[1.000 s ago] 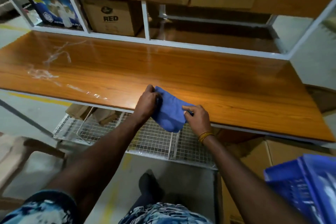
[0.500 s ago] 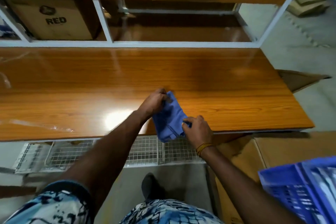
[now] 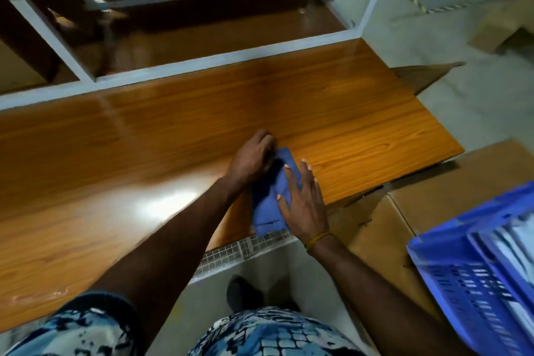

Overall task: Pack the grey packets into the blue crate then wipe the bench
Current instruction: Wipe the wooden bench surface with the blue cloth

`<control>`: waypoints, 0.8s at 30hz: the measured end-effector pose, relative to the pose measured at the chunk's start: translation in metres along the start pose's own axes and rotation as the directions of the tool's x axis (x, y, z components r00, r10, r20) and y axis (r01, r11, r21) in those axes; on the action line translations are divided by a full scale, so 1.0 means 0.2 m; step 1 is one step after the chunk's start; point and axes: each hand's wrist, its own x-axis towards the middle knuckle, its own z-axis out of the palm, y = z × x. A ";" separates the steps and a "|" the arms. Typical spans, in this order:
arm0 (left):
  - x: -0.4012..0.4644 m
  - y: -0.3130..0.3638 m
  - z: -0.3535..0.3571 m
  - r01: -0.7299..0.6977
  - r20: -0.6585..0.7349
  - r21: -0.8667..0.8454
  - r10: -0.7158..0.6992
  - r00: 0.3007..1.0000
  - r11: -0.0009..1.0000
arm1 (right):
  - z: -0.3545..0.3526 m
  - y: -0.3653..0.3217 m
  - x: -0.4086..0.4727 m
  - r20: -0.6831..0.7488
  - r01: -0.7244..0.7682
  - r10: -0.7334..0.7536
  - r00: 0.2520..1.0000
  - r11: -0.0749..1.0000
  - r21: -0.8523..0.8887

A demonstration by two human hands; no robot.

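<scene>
A folded blue cloth (image 3: 267, 205) lies on the glossy wooden bench (image 3: 144, 153) near its front edge. My left hand (image 3: 252, 157) grips the cloth's far end with curled fingers. My right hand (image 3: 303, 199) lies flat on the cloth, fingers straight and spread, pressing it onto the bench. The blue crate (image 3: 474, 277) stands at the lower right, with pale packets (image 3: 517, 243) stacked upright inside it.
A brown cardboard box (image 3: 433, 199) sits under the crate, just right of the bench end. A wire mesh rack (image 3: 231, 251) shows below the bench's front edge. White shelf frames (image 3: 185, 63) and cardboard boxes stand behind the bench. Concrete floor lies to the right.
The view has swung right and tilted. My right hand let go of its pinch and now lies flat on the cloth, which has come down onto the bench.
</scene>
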 end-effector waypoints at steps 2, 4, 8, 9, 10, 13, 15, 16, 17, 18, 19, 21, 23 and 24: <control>-0.02 -0.07 0.00 0.092 -0.081 0.005 -0.091 0.993 0.996 | 0.00 -0.04 0.03 -0.076 0.019 -0.023 0.997 0.999 -0.050; -0.03 -0.18 0.01 0.213 -0.109 0.056 -0.206 0.972 0.975 | 0.01 -0.06 0.07 -0.021 0.053 -0.054 0.998 0.996 -0.079; -0.11 -0.32 0.04 0.256 -0.093 0.124 -0.246 0.965 0.959 | 0.06 -0.09 0.15 0.135 0.073 -0.053 0.989 0.986 -0.149; -0.13 -0.33 0.05 0.214 -0.098 0.142 -0.202 0.975 0.966 | 0.07 -0.08 0.15 0.140 0.069 -0.046 0.989 0.983 -0.167; -0.14 -0.33 0.06 0.184 -0.099 0.158 -0.170 0.980 0.970 | 0.07 -0.06 0.15 0.134 0.054 -0.031 0.991 0.983 -0.175; -0.14 -0.33 0.08 0.162 -0.101 0.165 -0.147 0.984 0.973 | 0.03 0.08 0.17 0.079 -0.091 0.104 0.991 0.984 -0.156; -0.14 -0.34 0.09 0.180 -0.106 0.158 -0.165 0.981 0.971 | -0.01 0.16 0.22 0.050 -0.236 0.245 0.968 0.961 -0.147; -0.13 -0.33 0.09 0.181 -0.106 0.161 -0.166 0.980 0.970 | -0.01 0.18 0.26 0.034 -0.305 0.313 0.949 0.942 -0.141; -0.13 -0.33 0.09 0.184 -0.108 0.162 -0.168 0.980 0.970 | -0.02 0.17 0.28 0.015 -0.355 0.360 0.933 0.925 -0.138; -0.13 -0.32 0.09 0.189 -0.113 0.163 -0.172 0.979 0.968 | -0.01 0.13 0.30 -0.006 -0.369 0.372 0.928 0.920 -0.134; -0.12 -0.31 0.09 0.193 -0.118 0.163 -0.175 0.977 0.968 | 0.00 0.09 0.30 -0.025 -0.344 0.344 0.939 0.930 -0.133; -0.12 -0.30 0.08 0.193 -0.118 0.163 -0.175 0.978 0.968 | 0.05 0.02 0.24 -0.017 -0.192 0.192 0.981 0.969 -0.157; -0.12 -0.30 0.08 0.190 -0.124 0.151 -0.172 0.977 0.970 | 0.06 0.03 0.18 0.042 -0.054 0.063 0.997 0.982 -0.181; -0.12 -0.30 0.08 0.188 -0.127 0.149 -0.170 0.977 0.971 | 0.05 0.08 0.17 0.063 -0.035 0.047 0.997 0.983 -0.178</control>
